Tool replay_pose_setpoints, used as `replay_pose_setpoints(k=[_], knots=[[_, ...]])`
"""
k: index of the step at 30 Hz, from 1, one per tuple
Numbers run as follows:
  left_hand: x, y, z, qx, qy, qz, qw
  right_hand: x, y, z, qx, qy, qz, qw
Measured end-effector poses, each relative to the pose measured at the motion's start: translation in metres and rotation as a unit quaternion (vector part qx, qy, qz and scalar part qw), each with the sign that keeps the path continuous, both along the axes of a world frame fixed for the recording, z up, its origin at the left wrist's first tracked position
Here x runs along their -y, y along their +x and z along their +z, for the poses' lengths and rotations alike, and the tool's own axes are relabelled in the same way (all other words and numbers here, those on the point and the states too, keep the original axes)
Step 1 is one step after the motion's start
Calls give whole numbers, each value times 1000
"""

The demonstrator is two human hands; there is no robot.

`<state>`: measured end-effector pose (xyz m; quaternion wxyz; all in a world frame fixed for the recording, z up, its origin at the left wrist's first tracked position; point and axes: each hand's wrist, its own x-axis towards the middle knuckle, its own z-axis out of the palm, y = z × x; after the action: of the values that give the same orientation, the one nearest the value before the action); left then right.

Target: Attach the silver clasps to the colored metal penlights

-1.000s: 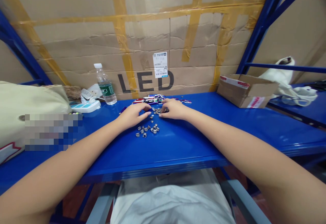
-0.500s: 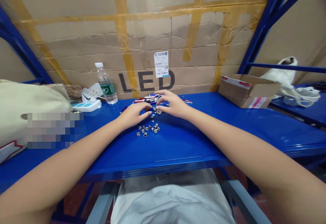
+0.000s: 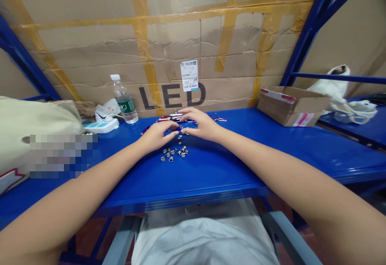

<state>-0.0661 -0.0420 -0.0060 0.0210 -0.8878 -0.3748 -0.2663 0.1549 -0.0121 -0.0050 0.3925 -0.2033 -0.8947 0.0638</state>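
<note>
My left hand [image 3: 158,137] is held low over the blue table, its thumb and forefinger apart and nothing visible between them. Facing it from the right, my right hand [image 3: 202,126] has its fingers spread and thumb stretched out. The fingertips of both hands nearly meet above small round metal pieces [image 3: 179,138], some of which my right hand hides. Nearer to me lies a loose group of shiny metal clip-like pieces [image 3: 183,151]. Behind the hands is a pile of colourful, shiny pens [image 3: 164,118], partly covered by my fingers.
A water bottle [image 3: 125,102] and a white power strip [image 3: 102,126] stand at the back left, beside a cream bag [image 3: 39,116]. At the right is an open cardboard box [image 3: 292,106]. A large taped carton [image 3: 169,56] walls off the table's [image 3: 211,172] back.
My right hand has shifted slightly left and covers more of the small round pieces. My left hand stays almost where it was. The view has turned a little.
</note>
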Motion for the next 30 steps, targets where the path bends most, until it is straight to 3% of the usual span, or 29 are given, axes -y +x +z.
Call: replay_pose_setpoints(k=[4,9,20,30], knots=[[-2,-2,0,-10,-2,6,1000,-9,14,6,77,-3,-84,994],[-4,-3,-1,-30,-10,15,999,-20,30,5,220,-83,-177,956],[-3,-1,-1,-31,-13,13,999,-30,24,-7,255,-112,-215,936],[-4,-1,-2,-41,-15,5,999,-32,21,-8,248,-176,-189,934]])
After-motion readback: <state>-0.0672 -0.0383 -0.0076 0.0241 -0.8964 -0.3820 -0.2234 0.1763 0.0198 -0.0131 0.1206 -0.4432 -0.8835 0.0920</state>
